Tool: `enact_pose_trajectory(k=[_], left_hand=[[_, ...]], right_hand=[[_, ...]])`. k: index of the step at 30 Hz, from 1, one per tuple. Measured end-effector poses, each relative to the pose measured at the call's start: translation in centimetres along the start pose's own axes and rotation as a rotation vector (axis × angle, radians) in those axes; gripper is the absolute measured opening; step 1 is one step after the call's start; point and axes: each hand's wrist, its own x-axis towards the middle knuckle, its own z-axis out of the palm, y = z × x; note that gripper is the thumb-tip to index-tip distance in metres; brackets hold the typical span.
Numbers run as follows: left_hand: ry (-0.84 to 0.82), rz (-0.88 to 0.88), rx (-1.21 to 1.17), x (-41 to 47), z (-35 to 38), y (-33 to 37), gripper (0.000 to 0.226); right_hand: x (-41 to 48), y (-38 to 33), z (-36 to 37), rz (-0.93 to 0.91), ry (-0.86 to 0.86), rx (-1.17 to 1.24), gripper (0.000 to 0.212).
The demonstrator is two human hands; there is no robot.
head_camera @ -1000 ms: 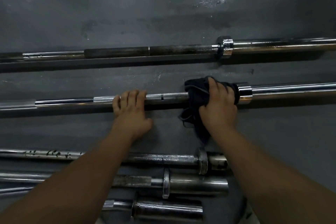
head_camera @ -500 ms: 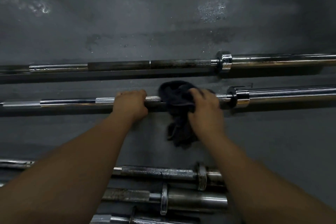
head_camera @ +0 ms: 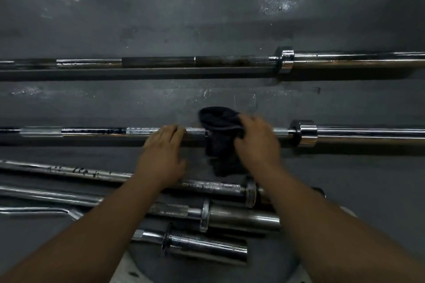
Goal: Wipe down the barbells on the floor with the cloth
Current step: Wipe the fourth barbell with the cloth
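A chrome barbell (head_camera: 96,131) lies across the dark floor at mid-height, its collar at the right. A dark cloth (head_camera: 220,138) is draped over its shaft just left of the collar. My right hand (head_camera: 257,142) grips the cloth around the shaft, part of the cloth hanging down toward me. My left hand (head_camera: 163,156) rests on the same shaft just left of the cloth, fingers laid over the knurled part. A second, darker and rust-stained barbell (head_camera: 161,62) lies parallel farther away.
Several more chrome bars (head_camera: 220,187) with short sleeves (head_camera: 241,217) lie bunched on the floor close to me, under my forearms. A pale round plate edge (head_camera: 128,269) shows at the bottom. The grey floor (head_camera: 207,18) stretches beyond the far barbell.
My right hand slid the cloth leftward along the shaft, away from the collar, then back a little to the right. My left hand stayed on the bar, fingers now straighter.
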Motion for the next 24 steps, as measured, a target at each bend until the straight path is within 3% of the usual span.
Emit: enact_pose_trajectory(k=[2,4,6,8,12,16,20,22,24], left_hand=[[0.084,0.017,0.034,0.1,-0.5,0.0,0.064],[0.031,0.020,0.083,0.7,0.1,-0.1,0.068],[-0.020,-0.007,0.109,1.1,1.6,0.1,0.080],[0.056,-0.035,0.054,1.3,3.0,0.3,0.079],[0.192,0.030,0.062,2.4,3.8,-0.6,0.070],[0.168,0.055,0.097,4.6,2.5,-1.2,0.055],[0.039,0.070,0.086,8.8,-0.3,-1.8,0.051],[0.022,0.096,0.012,10.0,-1.2,-2.3,0.063],[0.113,0.146,-0.009,9.9,-1.0,-2.9,0.070]], right_hand=[[-0.8,3.3,-1.2,0.121,0.092,0.011,0.050],[-1.7,4.6,-1.3,0.148,0.130,0.030,0.052],[-2.6,4.3,-0.5,0.134,0.109,-0.001,0.067],[-3.1,3.2,0.8,0.138,0.041,-0.097,0.085],[-2.0,0.1,2.5,0.173,-0.040,-0.197,0.084],[-0.4,-3.5,3.5,0.068,-0.071,-0.223,0.085],[1.4,-3.9,2.2,-0.128,-0.175,-0.208,0.089],[2.8,-1.6,0.3,-0.101,-0.123,-0.157,0.085],[3.7,1.9,-1.4,0.042,0.035,-0.106,0.079]])
